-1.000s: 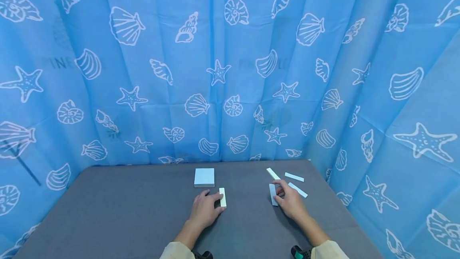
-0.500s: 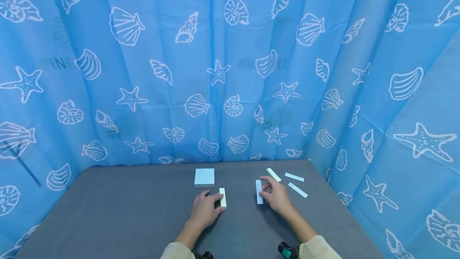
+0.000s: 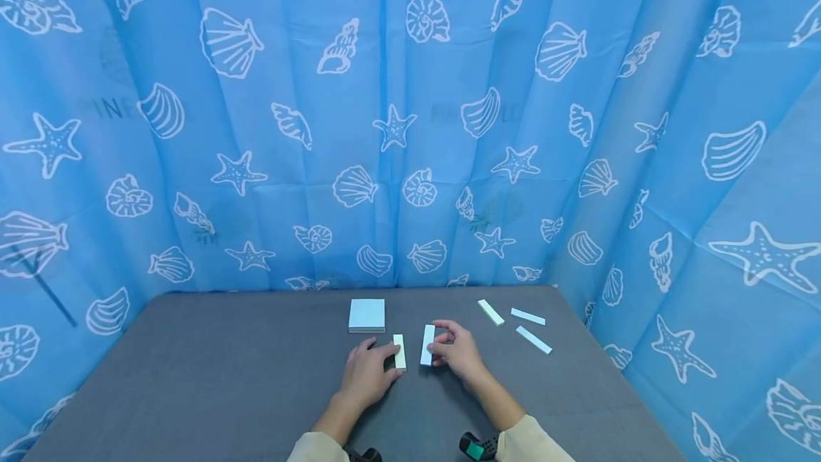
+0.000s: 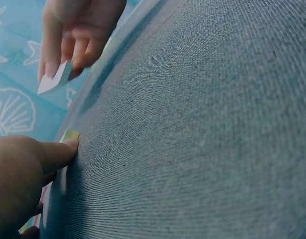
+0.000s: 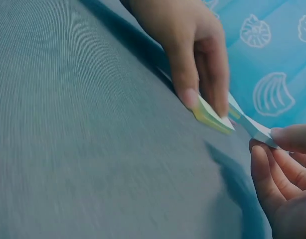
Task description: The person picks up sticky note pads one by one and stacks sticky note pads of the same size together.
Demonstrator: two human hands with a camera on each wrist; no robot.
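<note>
My left hand (image 3: 367,375) holds a narrow pale yellow sticky-note pad (image 3: 400,353) by its ends, low over the grey tabletop, thumb at the near end and a finger at the far end. In the right wrist view this pad (image 5: 213,117) shows a yellow edge below its pale top. A narrow white-blue sticky-note pad (image 3: 427,345) is pinched between thumb and fingers of my right hand (image 3: 458,353), a short gap to the right of the yellow one. In the left wrist view the white pad (image 4: 55,79) is tilted and raised above the cloth.
Behind my left hand lies a square stack of sticky notes (image 3: 367,315) with coloured layers at its edge. At the back right lie a pale yellow strip (image 3: 491,312) and two light blue strips (image 3: 529,316). A blue shell-print curtain (image 3: 410,120) hangs behind the grey table (image 3: 244,376).
My right hand has carried the white-blue pad leftward from near the loose strips to beside the yellow pad. My left hand stays in place with its pad. The head view has shifted slightly.
</note>
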